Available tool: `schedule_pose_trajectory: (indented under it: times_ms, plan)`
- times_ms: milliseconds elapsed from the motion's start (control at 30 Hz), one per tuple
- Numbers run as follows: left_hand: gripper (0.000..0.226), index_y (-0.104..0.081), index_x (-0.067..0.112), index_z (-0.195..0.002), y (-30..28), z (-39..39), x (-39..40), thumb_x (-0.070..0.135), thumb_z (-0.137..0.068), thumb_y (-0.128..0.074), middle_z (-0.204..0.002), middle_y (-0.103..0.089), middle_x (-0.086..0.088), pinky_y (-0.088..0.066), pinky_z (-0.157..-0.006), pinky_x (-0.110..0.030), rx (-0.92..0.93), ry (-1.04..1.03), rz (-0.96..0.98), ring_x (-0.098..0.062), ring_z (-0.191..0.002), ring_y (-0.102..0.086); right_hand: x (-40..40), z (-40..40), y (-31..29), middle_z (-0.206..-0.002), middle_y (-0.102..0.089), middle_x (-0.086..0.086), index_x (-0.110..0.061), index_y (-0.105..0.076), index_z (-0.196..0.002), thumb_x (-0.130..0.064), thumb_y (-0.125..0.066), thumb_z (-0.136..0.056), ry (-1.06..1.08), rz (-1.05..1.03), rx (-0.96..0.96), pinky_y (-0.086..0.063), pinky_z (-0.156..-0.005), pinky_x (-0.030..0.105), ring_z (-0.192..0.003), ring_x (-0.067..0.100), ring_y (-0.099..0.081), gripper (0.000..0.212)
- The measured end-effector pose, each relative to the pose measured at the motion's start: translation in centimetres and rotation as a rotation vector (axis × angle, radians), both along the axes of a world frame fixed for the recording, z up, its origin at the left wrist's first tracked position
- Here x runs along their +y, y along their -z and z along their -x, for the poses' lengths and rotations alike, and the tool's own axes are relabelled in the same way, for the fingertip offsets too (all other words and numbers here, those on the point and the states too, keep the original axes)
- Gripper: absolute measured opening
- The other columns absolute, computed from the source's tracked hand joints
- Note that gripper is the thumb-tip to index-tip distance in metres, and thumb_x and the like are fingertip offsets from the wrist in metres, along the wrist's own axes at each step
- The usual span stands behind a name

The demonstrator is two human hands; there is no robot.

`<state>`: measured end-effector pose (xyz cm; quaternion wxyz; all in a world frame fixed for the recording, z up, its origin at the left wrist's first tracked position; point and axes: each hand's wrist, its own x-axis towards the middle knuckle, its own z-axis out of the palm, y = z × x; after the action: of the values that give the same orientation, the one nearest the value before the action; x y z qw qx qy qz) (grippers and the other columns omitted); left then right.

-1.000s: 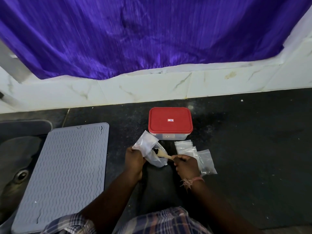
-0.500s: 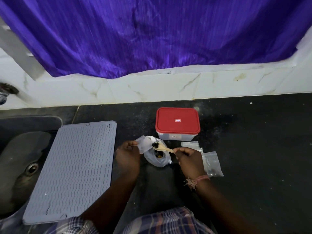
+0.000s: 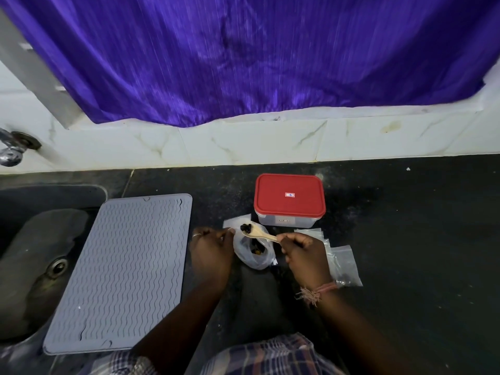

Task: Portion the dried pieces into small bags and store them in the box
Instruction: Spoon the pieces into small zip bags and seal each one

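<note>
A clear box with a red lid (image 3: pixel 289 197) stands shut on the dark counter (image 3: pixel 405 239). In front of it lies a crumpled plastic bag (image 3: pixel 253 253) with dark dried pieces inside. My right hand (image 3: pixel 304 253) pinches a wooden spoon (image 3: pixel 258 234) that carries several dark pieces over the bag's mouth. My left hand (image 3: pixel 212 249) pinches a small clear bag (image 3: pixel 234 223) just left of the spoon. More small clear bags (image 3: pixel 342 262) lie right of my right hand, one with dark pieces in it.
A grey ribbed mat (image 3: pixel 121 272) lies to the left, partly over a steel sink (image 3: pixel 32 253). A tap (image 3: pixel 12 147) sticks out of the white tiled wall at far left. A purple curtain (image 3: pixel 257 58) hangs behind the counter.
The spoon came up out of the crumpled bag loaded with dark pieces and moved toward the small bag. My left hand shifted the small bag lower and left. The camera view drifted left.
</note>
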<state>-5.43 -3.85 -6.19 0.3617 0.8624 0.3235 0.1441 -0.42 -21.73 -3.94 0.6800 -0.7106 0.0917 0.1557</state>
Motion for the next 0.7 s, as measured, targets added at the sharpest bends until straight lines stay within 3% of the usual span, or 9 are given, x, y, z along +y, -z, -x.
schedule_pose_trajectory:
  times_ms: [133, 200, 267, 367, 467, 567, 700]
  plan:
    - [0.028, -0.071, 0.016, -0.071, -0.8, -0.4, 0.8, 0.031, -0.094, -0.066, -0.064, -0.063, 0.003, -0.039, -0.054, -0.023, 0.03, -0.058, -0.031, -0.009, -0.06, -0.061, 0.3, 0.0, -0.3, -0.053, -0.061, -0.009, -0.02, -0.076, -0.074, -0.01, -0.069, -0.09, -0.054, 0.066, -0.093, -0.04, -0.051, 0.02, -0.048, 0.003, -0.048, 0.02]
    - [0.029, -0.07, 0.017, -0.069, -1.0, -0.5, 0.6, 0.029, -0.095, -0.065, -0.061, -0.06, 0.004, -0.031, -0.051, -0.021, 0.024, 0.003, -0.043, -0.006, -0.055, -0.054, 0.6, 0.2, -0.3, -0.051, -0.06, -0.011, -0.023, -0.075, -0.071, -0.014, -0.07, -0.09, -0.084, 0.116, -0.142, -0.042, -0.054, 0.022, -0.048, 0.001, -0.049, 0.021]
    - [0.027, -0.073, 0.015, -0.076, -0.9, -0.6, 0.2, 0.029, -0.097, -0.064, -0.068, -0.062, -0.001, -0.034, -0.053, -0.024, 0.033, 0.051, -0.026, -0.01, -0.059, -0.057, 1.0, 0.2, -0.1, -0.055, -0.065, -0.009, -0.026, -0.074, -0.069, -0.016, -0.071, -0.089, -0.078, 0.154, -0.178, -0.048, -0.059, 0.026, -0.053, 0.004, -0.055, 0.023]
    - [0.023, -0.077, 0.01, -0.087, -1.1, -0.3, -0.4, 0.025, -0.098, -0.063, -0.081, -0.069, -0.007, -0.051, -0.065, -0.031, 0.018, 0.051, 0.019, -0.019, -0.074, -0.067, 1.3, 0.1, 0.2, -0.064, -0.07, -0.009, -0.026, -0.075, -0.071, -0.017, -0.07, -0.089, -0.064, 0.224, -0.223, -0.051, -0.064, 0.025, -0.061, 0.002, -0.063, 0.02]
    - [0.018, -0.08, 0.012, -0.091, -1.8, 0.3, -1.0, 0.017, -0.096, -0.063, -0.081, -0.072, -0.002, -0.049, -0.068, -0.027, -0.037, 0.107, -0.009, -0.014, -0.076, -0.068, 1.5, 0.0, 0.1, -0.066, -0.07, -0.009, -0.021, -0.075, -0.075, -0.018, -0.068, -0.09, -0.095, 0.345, -0.3, -0.048, -0.063, 0.023, -0.065, 0.001, -0.064, 0.017]
    - [0.019, -0.08, 0.014, -0.083, -1.5, 0.3, -1.7, 0.014, -0.095, -0.065, -0.067, -0.07, 0.005, -0.049, -0.058, -0.026, -0.064, 0.137, 0.045, -0.006, -0.063, -0.066, 2.1, 0.2, 0.1, -0.075, -0.068, -0.003, -0.016, -0.071, -0.078, -0.019, -0.06, -0.092, -0.218, 0.54, -0.576, -0.052, -0.068, 0.033, -0.072, 0.01, -0.063, 0.018]
    - [0.021, -0.08, 0.017, -0.081, -1.1, -0.1, -2.1, 0.018, -0.095, -0.065, -0.066, -0.074, 0.004, -0.057, -0.066, -0.041, -0.072, 0.095, 0.164, -0.012, -0.063, -0.071, 3.1, 0.6, 0.9, -0.083, -0.056, 0.0, -0.02, -0.068, -0.086, -0.02, -0.059, -0.085, -0.524, 0.813, -0.902, -0.046, -0.068, 0.034, -0.077, 0.019, -0.058, 0.009]
